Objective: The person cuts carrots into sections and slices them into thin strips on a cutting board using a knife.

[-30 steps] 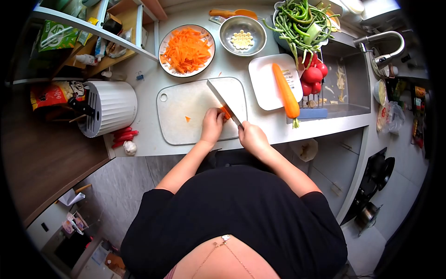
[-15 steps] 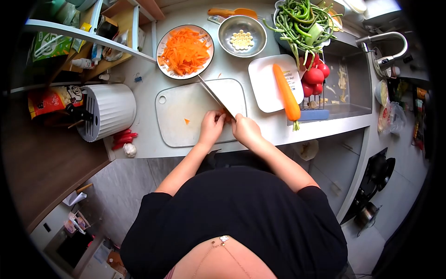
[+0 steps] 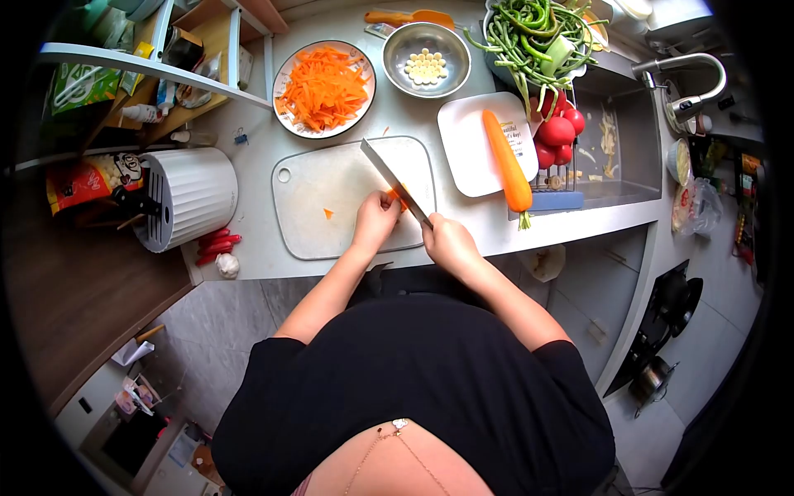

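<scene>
My right hand is closed round the handle of a kitchen knife, whose blade points up and left over the white cutting board. Fingers curled, my left hand pinches a small carrot piece right beside the blade. Part of that piece is hidden by the fingers and the knife. A small carrot scrap lies on the board to the left. Above the board stands a plate heaped with carrot shreds. A whole peeled carrot rests across a white tray.
A steel bowl holds round white pieces. Green beans and red tomatoes stand by the sink. At left are a white knife block, red chillies and a garlic bulb. An orange spatula lies behind.
The knife and my right hand have shifted slightly down and right, drawing the blade tip back from the plate's rim onto the board. My left hand stays at the carrot piece.
</scene>
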{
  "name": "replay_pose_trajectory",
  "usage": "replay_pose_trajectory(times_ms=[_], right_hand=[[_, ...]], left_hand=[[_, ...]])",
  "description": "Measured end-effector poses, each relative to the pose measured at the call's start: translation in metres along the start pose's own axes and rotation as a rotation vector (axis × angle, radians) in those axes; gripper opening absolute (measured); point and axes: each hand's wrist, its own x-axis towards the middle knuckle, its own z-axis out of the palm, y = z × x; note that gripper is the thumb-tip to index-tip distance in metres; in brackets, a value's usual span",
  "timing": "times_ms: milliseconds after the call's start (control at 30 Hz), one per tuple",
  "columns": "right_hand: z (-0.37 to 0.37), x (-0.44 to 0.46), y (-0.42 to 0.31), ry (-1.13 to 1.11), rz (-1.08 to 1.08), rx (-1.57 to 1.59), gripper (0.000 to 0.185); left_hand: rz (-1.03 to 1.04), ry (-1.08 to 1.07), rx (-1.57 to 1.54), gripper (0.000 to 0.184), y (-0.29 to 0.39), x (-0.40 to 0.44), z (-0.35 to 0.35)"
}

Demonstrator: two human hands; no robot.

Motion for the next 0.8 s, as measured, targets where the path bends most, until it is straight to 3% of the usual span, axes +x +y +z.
replay_pose_trajectory(times_ms=[100, 467, 800], right_hand=[[0.002, 0.002, 0.0, -0.021, 0.009, 0.011, 0.023], [0.008, 0.019, -0.005, -0.088, 0.01, -0.049, 0.023], [-0.002, 0.021, -0.007, -0.001, 0.015, -0.024, 0.025]], left_hand=[[-0.044, -0.035, -0.143, 0.017, -0.005, 0.001, -0.001], [-0.045, -0.055, -0.143, 0.018, -0.011, 0.003, 0.0], [-0.083, -0.048, -0.218, 0.017, -0.007, -0.001, 0.0]])
